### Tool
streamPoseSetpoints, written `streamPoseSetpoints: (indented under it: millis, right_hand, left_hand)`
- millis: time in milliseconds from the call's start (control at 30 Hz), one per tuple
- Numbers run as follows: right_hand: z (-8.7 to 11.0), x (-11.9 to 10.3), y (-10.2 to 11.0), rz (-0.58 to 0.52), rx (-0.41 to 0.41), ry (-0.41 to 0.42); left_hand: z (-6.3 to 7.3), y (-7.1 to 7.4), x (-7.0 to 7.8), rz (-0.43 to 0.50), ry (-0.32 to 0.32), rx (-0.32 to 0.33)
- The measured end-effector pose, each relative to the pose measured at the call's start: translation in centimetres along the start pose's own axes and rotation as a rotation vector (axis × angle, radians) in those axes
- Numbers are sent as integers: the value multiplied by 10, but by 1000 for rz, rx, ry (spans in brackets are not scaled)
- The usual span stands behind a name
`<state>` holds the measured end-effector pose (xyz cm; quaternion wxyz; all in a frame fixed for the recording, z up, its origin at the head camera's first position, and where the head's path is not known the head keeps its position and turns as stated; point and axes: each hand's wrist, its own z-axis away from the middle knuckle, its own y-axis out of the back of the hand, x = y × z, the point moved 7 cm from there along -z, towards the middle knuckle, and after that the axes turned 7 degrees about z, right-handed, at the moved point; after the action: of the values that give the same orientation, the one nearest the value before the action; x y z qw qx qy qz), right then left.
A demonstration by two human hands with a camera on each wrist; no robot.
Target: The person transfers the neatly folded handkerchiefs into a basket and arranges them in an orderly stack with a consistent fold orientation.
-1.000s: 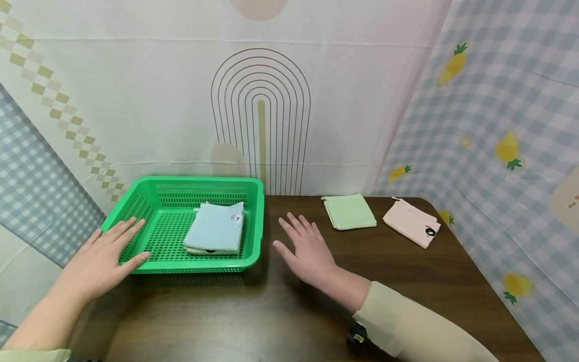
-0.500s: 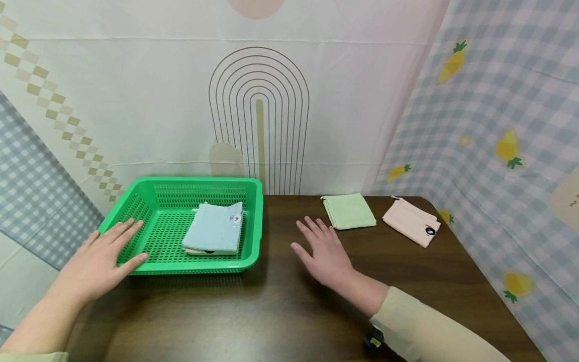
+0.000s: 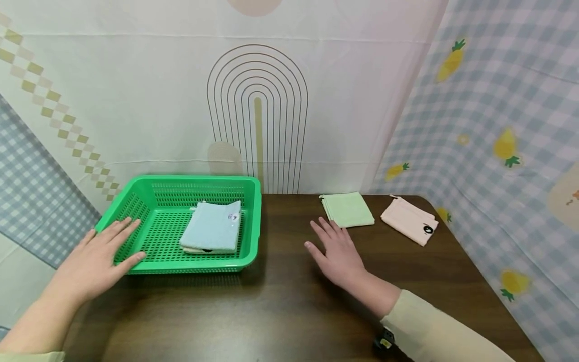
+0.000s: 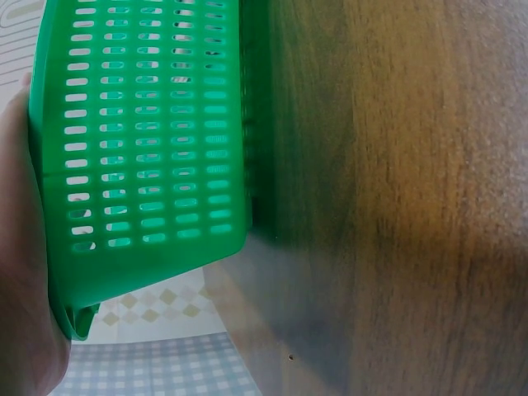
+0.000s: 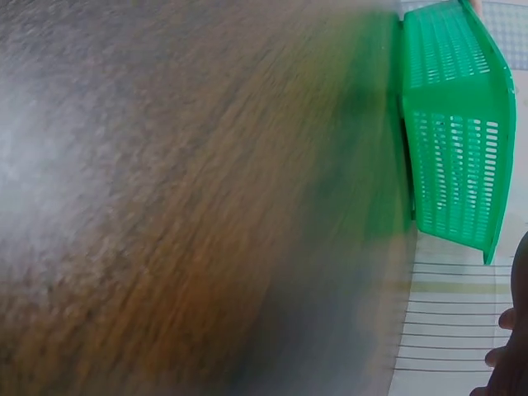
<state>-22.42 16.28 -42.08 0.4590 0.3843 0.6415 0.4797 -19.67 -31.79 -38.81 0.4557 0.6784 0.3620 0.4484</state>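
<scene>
Fingers spread loosely on both hands, I rest the left hand on the basket, likely to steady it with the blue cloth inside; the right hand, holding nothing, hovers just beside the green cloth, a pink cloth farther right.

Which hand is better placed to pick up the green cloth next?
Probably the right hand: it is empty and near the green cloth, while the left hand is at the basket.

Free gap between basket and green cloth
</scene>
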Motion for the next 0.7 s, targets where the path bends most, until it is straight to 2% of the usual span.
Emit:
streamPoseSetpoints:
  millis: [700]
  right_hand:
    - [-7,34,-6,14,-4,-79]
  left_hand:
    - [0,0,1,-7,10,-13]
